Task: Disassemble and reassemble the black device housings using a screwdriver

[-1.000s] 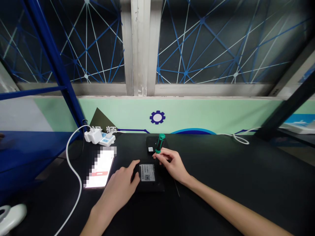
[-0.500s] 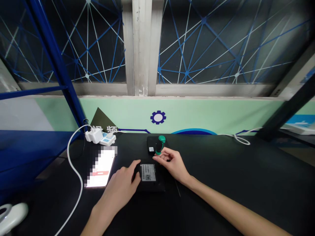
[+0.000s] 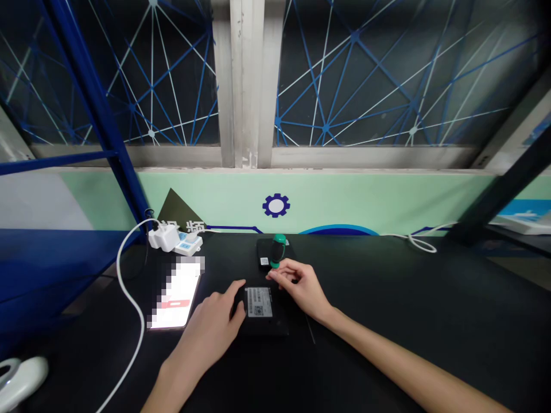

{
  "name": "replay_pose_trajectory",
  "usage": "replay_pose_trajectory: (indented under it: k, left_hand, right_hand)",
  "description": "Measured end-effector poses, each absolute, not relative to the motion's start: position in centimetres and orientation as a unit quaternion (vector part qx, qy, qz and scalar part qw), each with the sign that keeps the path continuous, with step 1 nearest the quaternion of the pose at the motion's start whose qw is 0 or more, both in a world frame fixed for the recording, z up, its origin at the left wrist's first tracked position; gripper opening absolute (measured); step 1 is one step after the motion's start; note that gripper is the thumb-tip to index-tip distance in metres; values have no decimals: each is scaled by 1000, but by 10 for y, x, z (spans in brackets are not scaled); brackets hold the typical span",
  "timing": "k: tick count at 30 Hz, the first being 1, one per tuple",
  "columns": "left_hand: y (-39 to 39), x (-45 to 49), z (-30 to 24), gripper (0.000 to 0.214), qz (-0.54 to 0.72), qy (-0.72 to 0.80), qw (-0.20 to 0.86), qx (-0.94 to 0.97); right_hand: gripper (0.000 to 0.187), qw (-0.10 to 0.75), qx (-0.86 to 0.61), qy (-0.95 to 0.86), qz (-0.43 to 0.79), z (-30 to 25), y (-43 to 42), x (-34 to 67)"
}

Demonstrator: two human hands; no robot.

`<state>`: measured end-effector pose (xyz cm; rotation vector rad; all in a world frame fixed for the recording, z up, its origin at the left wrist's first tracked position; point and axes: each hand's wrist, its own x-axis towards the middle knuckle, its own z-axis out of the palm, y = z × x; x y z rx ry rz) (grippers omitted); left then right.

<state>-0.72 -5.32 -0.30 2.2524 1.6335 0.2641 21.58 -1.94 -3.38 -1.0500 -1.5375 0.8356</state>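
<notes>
A flat black device (image 3: 259, 302) with a white printed label lies in front of me. At its left side rests my left hand (image 3: 219, 310), thumb and index finger spread along the edge and holding it; the other fingers are curled underneath. My right hand (image 3: 299, 285) is closed in a pinch just below the green-and-black handle of a screwdriver (image 3: 278, 251). The handle stands nearly upright over the device's far right corner. My fingers hide the shaft and tip.
Behind the screwdriver lies a second black box (image 3: 263, 252) with a small label. On the left are a lit phone (image 3: 178, 298), a white power strip with plugs (image 3: 188, 244) and a white cable (image 3: 138, 310). A thin rod (image 3: 310, 330) lies right of the device.
The screwdriver's handle has shifted slightly left and stands straighter, with its end looking turned. My right fingers have moved a little; my left hand stays in place.
</notes>
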Motion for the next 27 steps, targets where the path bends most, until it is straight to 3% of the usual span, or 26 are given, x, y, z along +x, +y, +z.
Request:
replay_pose_trajectory:
  k: [17, 27]
  left_hand:
    - [-54, -7, -1, 50, 90, 577, 177, 792]
    - [-53, -7, -2, 50, 91, 577, 178, 792]
  right_hand:
    - [38, 522, -453, -662, 290, -33, -19, 215]
    - [40, 539, -448, -630, 335, -33, -18, 215]
